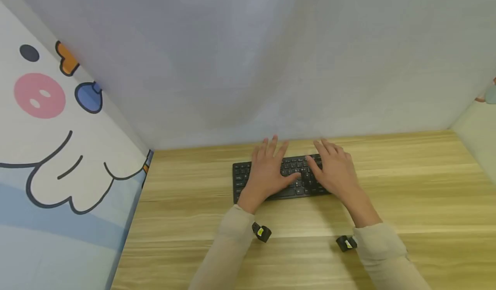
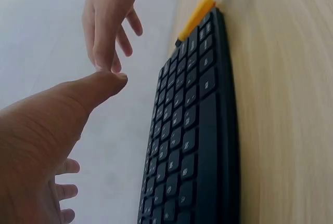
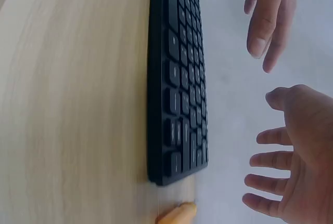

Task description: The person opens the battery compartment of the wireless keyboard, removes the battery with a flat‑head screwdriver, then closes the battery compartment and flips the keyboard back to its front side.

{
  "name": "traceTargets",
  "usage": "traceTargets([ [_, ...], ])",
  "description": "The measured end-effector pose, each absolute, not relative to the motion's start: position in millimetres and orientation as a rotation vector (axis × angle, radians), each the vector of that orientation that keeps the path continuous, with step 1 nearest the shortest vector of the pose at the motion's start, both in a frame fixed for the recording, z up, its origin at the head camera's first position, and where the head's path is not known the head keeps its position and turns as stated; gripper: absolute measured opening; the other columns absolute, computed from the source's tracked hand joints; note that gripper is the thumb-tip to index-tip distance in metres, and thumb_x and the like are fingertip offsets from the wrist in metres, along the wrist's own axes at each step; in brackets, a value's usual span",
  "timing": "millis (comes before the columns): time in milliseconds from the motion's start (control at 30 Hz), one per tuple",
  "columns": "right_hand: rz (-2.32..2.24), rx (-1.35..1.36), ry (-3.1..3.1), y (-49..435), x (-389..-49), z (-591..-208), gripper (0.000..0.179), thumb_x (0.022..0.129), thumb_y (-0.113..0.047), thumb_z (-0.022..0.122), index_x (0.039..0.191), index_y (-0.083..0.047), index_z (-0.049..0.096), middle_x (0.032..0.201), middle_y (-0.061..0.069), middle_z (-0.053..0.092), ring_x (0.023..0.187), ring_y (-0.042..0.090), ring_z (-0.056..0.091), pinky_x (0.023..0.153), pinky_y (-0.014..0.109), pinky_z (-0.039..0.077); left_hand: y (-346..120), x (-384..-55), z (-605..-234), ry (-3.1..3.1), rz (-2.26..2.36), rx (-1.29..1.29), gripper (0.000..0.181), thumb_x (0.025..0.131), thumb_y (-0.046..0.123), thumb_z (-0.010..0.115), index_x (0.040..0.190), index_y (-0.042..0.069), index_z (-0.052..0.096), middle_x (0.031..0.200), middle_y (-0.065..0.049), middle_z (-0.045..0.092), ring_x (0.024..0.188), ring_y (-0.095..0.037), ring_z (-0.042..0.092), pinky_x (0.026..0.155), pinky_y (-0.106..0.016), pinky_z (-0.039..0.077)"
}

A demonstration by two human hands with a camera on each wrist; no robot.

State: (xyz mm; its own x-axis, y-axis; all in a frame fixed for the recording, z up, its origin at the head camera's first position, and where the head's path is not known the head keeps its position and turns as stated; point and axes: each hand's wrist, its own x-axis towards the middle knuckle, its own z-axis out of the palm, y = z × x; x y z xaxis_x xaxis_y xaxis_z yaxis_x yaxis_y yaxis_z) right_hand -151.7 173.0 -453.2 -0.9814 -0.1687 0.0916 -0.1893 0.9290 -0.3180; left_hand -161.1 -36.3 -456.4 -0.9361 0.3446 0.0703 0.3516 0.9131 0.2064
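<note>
A slim black rectangular keyboard with rows of pale-marked keys [image 1: 293, 166] lies flat just below the middle of the head frame. It looks light, with a stiff, probably plastic body; its smooth rim may slide a little under bare fingers, and the keys would likely give if squeezed. The best hold seems to be by the two short ends or the long edges, thumbs along the rim, clear of the keys.

The left hand [image 1: 266, 173] is over its left half and the right hand [image 1: 336, 169] over its right end. Both hands have their fingers extended and spread, gripping nothing; the wrist views show them raised above the keys.

A yellow-orange rod-like object with a dark tip [image 2: 199, 18] lies near one end of the keyboard, in the upper middle of the left wrist frame; its full shape is unclear.

Underneath is a pale wood-grain surface [image 1: 174, 234]. A plain grey backdrop [image 1: 232, 66] fills the upper frame, and a white-and-blue cartoon-printed panel [image 1: 58, 148] the left side.
</note>
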Motion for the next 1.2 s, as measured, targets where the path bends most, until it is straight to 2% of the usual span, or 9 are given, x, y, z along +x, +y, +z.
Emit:
traceTargets([
  [133,0.493,0.261,-3.009,183,-150,-457,0.061,0.108,-0.044,0.045,0.153,-0.004,0.044,0.158,0.025,0.042,0.141,0.050,0.043,0.113,0.070,0.039,-26,-161,-459,-3.064,-0.316,-0.600,0.102,0.085,0.076,0.064,0.164,0.026,0.023,0.173,-0.007,0.016,0.160,-0.035,0.020,0.130,-0.058,0.024],
  [267,0.493,0.252,-2.977,191,-149,-462,0.058,0.107,-0.041,0.048,0.147,0.000,0.050,0.150,0.027,0.051,0.133,0.052,0.050,0.108,0.068,0.044,-16,-162,-462,-3.058,-0.299,-0.653,0.107,0.082,0.078,0.065,0.164,0.025,0.023,0.172,-0.007,0.021,0.159,-0.034,0.023,0.130,-0.057,0.026],
  [533,0.604,0.229,-2.944,204,-142,-468,0.050,0.104,-0.033,0.055,0.136,0.005,0.059,0.136,0.031,0.060,0.123,0.051,0.057,0.107,0.064,0.047,3,-162,-471,-3.080,-0.287,-0.729,0.112,0.077,0.081,0.067,0.164,0.025,0.023,0.169,-0.007,0.028,0.157,-0.032,0.029,0.129,-0.055,0.030],
  [700,0.641,0.196,-2.936,211,-136,-473,0.041,0.101,-0.025,0.059,0.126,0.006,0.065,0.122,0.029,0.065,0.112,0.048,0.061,0.096,0.062,0.054,13,-163,-475,-3.111,-0.279,-0.750,0.114,0.075,0.081,0.069,0.164,0.025,0.024,0.168,-0.006,0.030,0.156,-0.027,0.031,0.129,-0.053,0.030],
  [933,0.663,0.133,-2.983,222,-132,-474,0.036,0.100,-0.020,0.059,0.123,0.007,0.066,0.112,0.028,0.066,0.104,0.044,0.063,0.086,0.058,0.057,24,-165,-482,-3.123,-0.236,-0.772,0.114,0.074,0.084,0.067,0.163,0.024,0.026,0.166,-0.004,0.032,0.153,-0.023,0.034,0.128,-0.051,0.031],
  [1200,0.694,0.028,-3.032,233,-130,-478,0.039,0.100,-0.021,0.059,0.123,0.010,0.064,0.107,0.030,0.068,0.095,0.043,0.067,0.080,0.057,0.058,34,-169,-490,-3.148,-0.220,-0.791,0.121,0.070,0.086,0.070,0.163,0.023,0.026,0.164,-0.003,0.033,0.151,-0.023,0.036,0.130,-0.051,0.028],
])
